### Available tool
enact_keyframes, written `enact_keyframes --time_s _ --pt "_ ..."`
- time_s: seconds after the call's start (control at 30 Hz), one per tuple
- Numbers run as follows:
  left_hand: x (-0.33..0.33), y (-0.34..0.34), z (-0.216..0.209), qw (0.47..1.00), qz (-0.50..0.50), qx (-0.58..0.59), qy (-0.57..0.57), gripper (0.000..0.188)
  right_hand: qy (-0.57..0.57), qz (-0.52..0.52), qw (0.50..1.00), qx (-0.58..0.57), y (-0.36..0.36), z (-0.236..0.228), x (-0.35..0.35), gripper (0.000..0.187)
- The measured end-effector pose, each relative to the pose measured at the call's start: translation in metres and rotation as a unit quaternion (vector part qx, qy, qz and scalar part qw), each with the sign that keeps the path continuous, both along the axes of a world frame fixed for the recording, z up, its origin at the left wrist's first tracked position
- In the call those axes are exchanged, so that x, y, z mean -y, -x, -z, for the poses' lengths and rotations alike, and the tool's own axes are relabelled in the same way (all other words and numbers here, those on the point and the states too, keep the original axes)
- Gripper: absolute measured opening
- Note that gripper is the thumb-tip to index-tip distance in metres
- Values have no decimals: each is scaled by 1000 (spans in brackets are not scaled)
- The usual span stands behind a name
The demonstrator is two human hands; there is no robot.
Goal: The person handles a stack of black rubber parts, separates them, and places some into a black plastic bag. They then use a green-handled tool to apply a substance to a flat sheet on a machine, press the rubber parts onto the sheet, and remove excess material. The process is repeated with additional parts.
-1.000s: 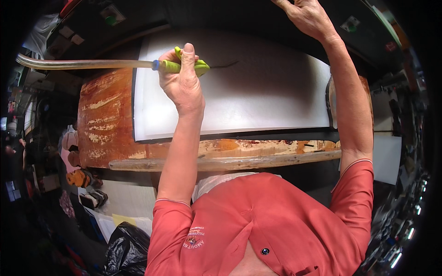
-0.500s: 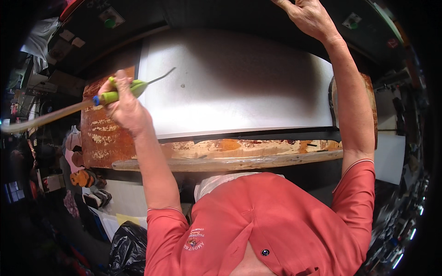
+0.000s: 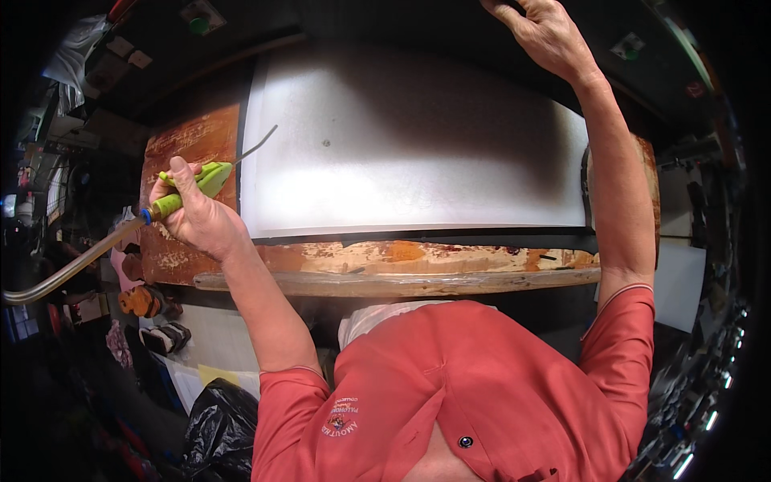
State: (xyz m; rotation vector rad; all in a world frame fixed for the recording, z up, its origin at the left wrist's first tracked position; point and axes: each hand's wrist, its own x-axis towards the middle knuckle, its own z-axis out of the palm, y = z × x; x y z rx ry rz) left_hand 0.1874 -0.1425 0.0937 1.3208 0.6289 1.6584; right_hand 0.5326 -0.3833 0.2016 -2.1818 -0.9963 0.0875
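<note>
In my left hand (image 3: 199,210) is a lime-green air blow gun (image 3: 210,181) with a thin bent metal nozzle. My fingers wrap round its body, and a clear hose (image 3: 84,265) with a blue collar trails off to the left. The nozzle tip reaches over the left part of a white, lit flat panel (image 3: 401,153). My right hand (image 3: 554,38) is raised at the far edge, against a dark upright surface; its fingertips run out of the picture, so what they touch is hidden.
The panel is set in a worn brown wooden table (image 3: 181,161) with a wooden strip (image 3: 401,284) along its near edge. Dark machine housing with green buttons (image 3: 198,25) stands behind. At lower left are a black plastic bag (image 3: 221,430) and an orange object (image 3: 140,302).
My left hand has drawn the blow gun left and slightly nearer, away from the panel's middle. The hose has dropped lower. My right hand stays nearly in place.
</note>
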Motion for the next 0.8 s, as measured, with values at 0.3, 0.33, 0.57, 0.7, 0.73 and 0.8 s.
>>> enact_keyframes --time_s 0.3,0.33,0.57,0.7,0.73,0.8 --pt "6 14 -6 998 -43 -34 -41 27 -10 -2 1000 -7 2 4 -1 22" --pt "5 14 -7 998 -38 -40 -22 27 -1 6 1000 -3 -1 6 0 22" --pt "37 -15 10 993 111 12 34 26 6 -44 995 85 -25 23 -1 35" --pt "64 -41 10 977 189 43 85 24 24 -10 999 29 -14 14 3 24" --pt "71 -46 9 974 202 49 94 24 12 0 1000 7 -8 11 3 22" --pt "86 -55 9 967 221 52 117 23 6 -2 1000 9 1 5 0 23"
